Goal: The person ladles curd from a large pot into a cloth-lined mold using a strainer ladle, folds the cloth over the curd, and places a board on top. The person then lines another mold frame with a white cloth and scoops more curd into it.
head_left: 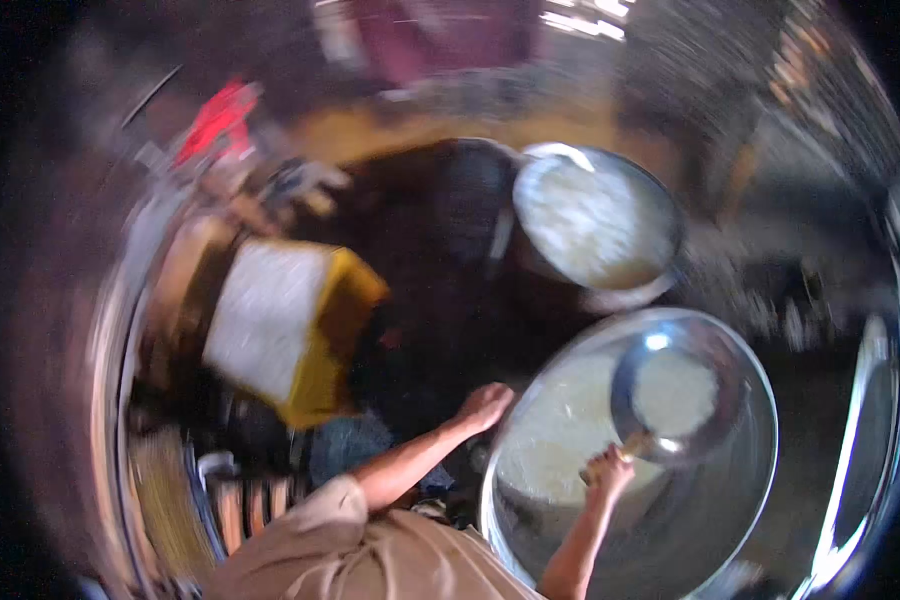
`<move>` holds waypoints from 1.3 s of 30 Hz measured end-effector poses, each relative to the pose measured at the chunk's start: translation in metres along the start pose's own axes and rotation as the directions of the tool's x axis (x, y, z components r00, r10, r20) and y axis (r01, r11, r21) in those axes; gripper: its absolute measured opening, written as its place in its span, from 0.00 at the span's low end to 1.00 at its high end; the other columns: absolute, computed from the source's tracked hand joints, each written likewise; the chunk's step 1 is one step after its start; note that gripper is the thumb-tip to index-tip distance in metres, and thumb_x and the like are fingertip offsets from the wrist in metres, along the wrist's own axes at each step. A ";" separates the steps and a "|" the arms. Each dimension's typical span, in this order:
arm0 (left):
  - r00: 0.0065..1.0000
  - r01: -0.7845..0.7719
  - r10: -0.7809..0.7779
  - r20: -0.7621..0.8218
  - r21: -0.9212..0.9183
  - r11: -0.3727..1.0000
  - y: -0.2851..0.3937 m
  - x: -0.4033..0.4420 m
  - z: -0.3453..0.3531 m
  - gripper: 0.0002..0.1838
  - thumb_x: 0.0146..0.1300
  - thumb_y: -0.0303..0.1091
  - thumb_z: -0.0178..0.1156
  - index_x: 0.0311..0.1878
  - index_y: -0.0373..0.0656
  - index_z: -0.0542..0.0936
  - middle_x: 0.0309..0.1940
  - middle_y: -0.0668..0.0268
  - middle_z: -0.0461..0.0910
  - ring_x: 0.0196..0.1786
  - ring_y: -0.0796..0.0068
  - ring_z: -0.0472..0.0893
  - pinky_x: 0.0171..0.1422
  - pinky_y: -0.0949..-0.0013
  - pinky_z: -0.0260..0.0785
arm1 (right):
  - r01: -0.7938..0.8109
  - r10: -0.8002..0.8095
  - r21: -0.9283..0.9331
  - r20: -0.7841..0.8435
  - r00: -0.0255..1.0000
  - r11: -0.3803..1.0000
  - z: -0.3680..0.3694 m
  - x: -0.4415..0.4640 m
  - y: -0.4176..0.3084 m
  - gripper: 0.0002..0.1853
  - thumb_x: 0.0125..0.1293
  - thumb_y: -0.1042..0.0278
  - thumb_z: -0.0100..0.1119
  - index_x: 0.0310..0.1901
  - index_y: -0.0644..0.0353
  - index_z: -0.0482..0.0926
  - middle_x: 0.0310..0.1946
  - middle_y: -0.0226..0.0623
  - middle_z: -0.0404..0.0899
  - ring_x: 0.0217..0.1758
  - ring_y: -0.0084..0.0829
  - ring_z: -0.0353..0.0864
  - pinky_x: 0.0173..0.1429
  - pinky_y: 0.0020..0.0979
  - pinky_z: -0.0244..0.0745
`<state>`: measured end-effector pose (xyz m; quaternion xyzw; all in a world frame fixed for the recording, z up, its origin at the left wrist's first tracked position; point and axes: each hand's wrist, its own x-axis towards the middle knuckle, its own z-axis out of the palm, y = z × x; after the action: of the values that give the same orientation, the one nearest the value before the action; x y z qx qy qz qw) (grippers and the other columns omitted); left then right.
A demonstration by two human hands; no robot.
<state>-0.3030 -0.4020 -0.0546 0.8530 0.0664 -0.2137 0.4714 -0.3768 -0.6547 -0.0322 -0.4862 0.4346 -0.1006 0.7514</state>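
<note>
My right hand (pixel 608 470) grips the short handle of a wide, round metal ladle (pixel 625 385) over a large metal basin (pixel 740 500). Pale whitish contents show in the ladle's bowl. In the basin lies a whitish liquid (pixel 555 455), with its surface partly hidden by the ladle. To the left of the basin's rim, my left hand (pixel 485 407) is closed in a loose fist, with nothing visible in it. Motion blur softens both hands.
Beyond the basin stands a round pot (pixel 660 200) with white, foamy-looking contents. A yellow container with a white face (pixel 270 315) is on the left, with a blurred red object (pixel 220 120) behind it. Dark ground lies between them.
</note>
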 end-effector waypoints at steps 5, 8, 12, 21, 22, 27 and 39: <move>0.937 -0.137 0.117 -0.328 -0.040 0.990 -0.123 -0.019 -0.080 0.17 0.52 0.41 0.54 0.41 0.41 0.77 0.39 0.56 0.78 0.43 0.61 0.77 0.48 0.62 0.68 | 0.066 0.001 -0.189 0.335 0.942 0.980 0.074 -0.090 -0.023 0.04 0.55 0.78 0.50 0.28 0.61 0.65 0.16 0.30 0.65 0.15 0.20 0.66 0.15 0.23 0.65; 0.870 0.029 -0.160 -0.467 -0.275 0.961 -0.207 -0.021 -0.135 0.15 0.50 0.41 0.55 0.38 0.43 0.78 0.39 0.58 0.78 0.43 0.62 0.77 0.47 0.62 0.69 | 0.031 0.172 -0.441 0.413 0.894 0.897 0.123 -0.101 0.018 0.05 0.55 0.72 0.52 0.27 0.59 0.66 0.14 0.29 0.64 0.12 0.23 0.65 0.14 0.25 0.64; 0.686 0.113 -0.248 -0.684 -0.236 0.965 -0.324 -0.053 -0.211 0.12 0.48 0.38 0.56 0.35 0.43 0.78 0.37 0.57 0.78 0.43 0.59 0.77 0.46 0.61 0.69 | -0.138 0.555 -0.637 0.518 0.651 0.758 0.198 -0.142 0.096 0.08 0.55 0.66 0.54 0.25 0.54 0.66 0.14 0.27 0.63 0.12 0.21 0.63 0.13 0.23 0.60; 0.322 0.472 -0.485 -0.813 -0.306 0.826 -0.431 -0.171 -0.375 0.17 0.44 0.38 0.59 0.36 0.37 0.76 0.33 0.51 0.76 0.44 0.50 0.74 0.51 0.58 0.66 | -0.193 0.916 -0.905 0.339 0.215 0.380 0.402 -0.241 0.315 0.08 0.59 0.65 0.51 0.27 0.51 0.63 0.17 0.24 0.60 0.16 0.22 0.62 0.12 0.22 0.58; 0.317 0.521 -0.435 -0.843 -0.229 0.822 -0.472 -0.169 -0.365 0.23 0.44 0.37 0.58 0.44 0.35 0.74 0.44 0.49 0.72 0.48 0.51 0.72 0.55 0.56 0.64 | -0.224 0.962 -0.936 0.256 0.099 0.272 0.424 -0.242 0.338 0.07 0.60 0.66 0.51 0.28 0.51 0.63 0.17 0.25 0.60 0.16 0.21 0.62 0.13 0.23 0.60; 0.357 0.601 -0.493 -0.793 -0.209 0.771 -0.560 -0.163 -0.361 0.26 0.47 0.37 0.56 0.50 0.33 0.71 0.61 0.46 0.54 0.64 0.50 0.55 0.64 0.54 0.51 | -0.032 0.977 -0.983 0.173 0.120 0.178 0.514 -0.289 0.413 0.09 0.58 0.64 0.55 0.38 0.55 0.68 0.18 0.26 0.63 0.15 0.23 0.64 0.18 0.27 0.66; 0.365 0.695 -0.594 -0.717 -0.214 0.686 -0.554 -0.164 -0.379 0.38 0.51 0.44 0.54 0.63 0.35 0.54 0.66 0.52 0.43 0.68 0.50 0.46 0.64 0.46 0.48 | 0.107 0.959 -0.985 0.157 0.237 0.135 0.627 -0.298 0.481 0.07 0.53 0.69 0.58 0.28 0.57 0.69 0.18 0.27 0.65 0.16 0.23 0.67 0.19 0.27 0.68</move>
<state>-0.5102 0.2314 -0.2385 0.7928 0.5663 -0.0185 0.2244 -0.2160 0.1636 -0.1667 -0.5712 0.1141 0.6979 0.4167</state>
